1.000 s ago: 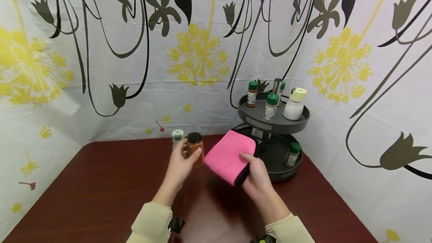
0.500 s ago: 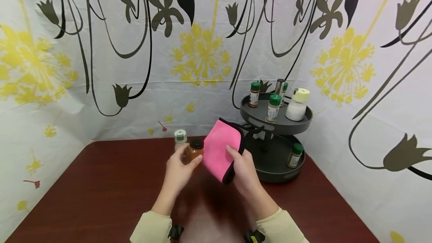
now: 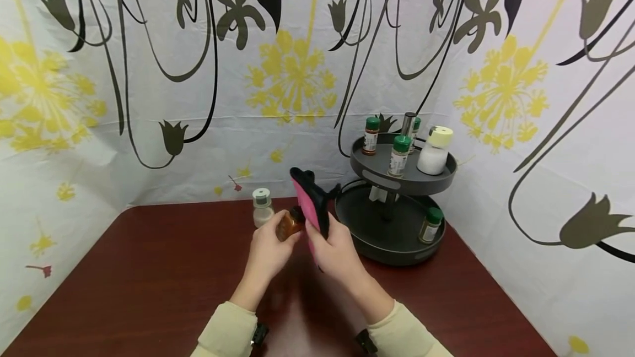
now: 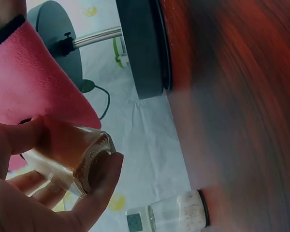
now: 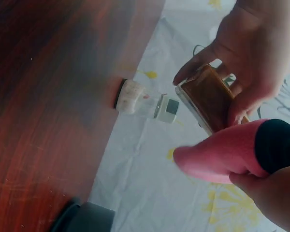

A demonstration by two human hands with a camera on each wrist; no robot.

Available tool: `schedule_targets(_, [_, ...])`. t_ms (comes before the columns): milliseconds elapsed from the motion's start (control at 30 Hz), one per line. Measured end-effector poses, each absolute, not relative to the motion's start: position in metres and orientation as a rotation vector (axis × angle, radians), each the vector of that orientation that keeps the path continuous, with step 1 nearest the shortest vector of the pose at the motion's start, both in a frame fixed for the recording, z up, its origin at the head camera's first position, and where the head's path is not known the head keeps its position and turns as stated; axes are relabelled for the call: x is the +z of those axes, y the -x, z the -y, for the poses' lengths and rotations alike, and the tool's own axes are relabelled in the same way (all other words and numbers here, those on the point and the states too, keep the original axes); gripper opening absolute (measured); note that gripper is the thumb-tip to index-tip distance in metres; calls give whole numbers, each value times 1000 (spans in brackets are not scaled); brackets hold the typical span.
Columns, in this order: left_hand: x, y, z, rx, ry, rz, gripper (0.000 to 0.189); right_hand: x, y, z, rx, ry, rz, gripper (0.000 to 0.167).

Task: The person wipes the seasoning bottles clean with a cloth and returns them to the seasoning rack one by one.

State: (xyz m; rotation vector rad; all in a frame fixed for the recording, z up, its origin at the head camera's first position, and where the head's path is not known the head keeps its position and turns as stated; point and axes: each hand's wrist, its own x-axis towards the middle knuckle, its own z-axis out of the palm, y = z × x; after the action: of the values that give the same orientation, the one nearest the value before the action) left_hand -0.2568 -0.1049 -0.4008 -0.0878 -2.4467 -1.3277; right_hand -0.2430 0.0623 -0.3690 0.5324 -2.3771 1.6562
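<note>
My left hand (image 3: 268, 247) grips a square glass spice jar (image 3: 289, 226) filled with orange-brown powder. The jar has a black lid and is tilted above the table, its base toward the left wrist view. In my right hand (image 3: 339, 249) is a folded pink cloth (image 3: 307, 203) with black trim, pinched between thumb and fingers. The cloth (image 4: 43, 87) lies up against the lid end of the jar (image 4: 67, 150), partly hiding it. Behind my left hand stands a clear shaker (image 3: 262, 208) with a pale lid and whitish contents.
A dark two-tier turntable rack (image 3: 392, 247) stands at the back right. Its upper tier bears green-capped spice bottles (image 3: 399, 157) and a white jar with a cream lid (image 3: 434, 152). One green-capped bottle (image 3: 430, 226) sits on the lower tier. A patterned curtain (image 3: 223, 98) hangs behind the table (image 3: 149, 269).
My right hand has moved left with the cloth and turned it edge-on, bringing it against the jar. My left hand has tilted the jar from upright, lid toward the cloth.
</note>
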Motion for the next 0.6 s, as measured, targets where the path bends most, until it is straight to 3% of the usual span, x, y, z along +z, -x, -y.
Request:
schedule_targets(233, [-402,252,104,-1262,106,2429,53,-368,245,-58,1431,-782,2401,51])
schedule_targets(433, [-403,249,101,-1220,137,2435,51,-362,256,-59,1301,-762,2488,48])
schedule_targets(600, [-400,247,97,-1199,184,2421,47,-359,266,-63,1375,-666,2561,34])
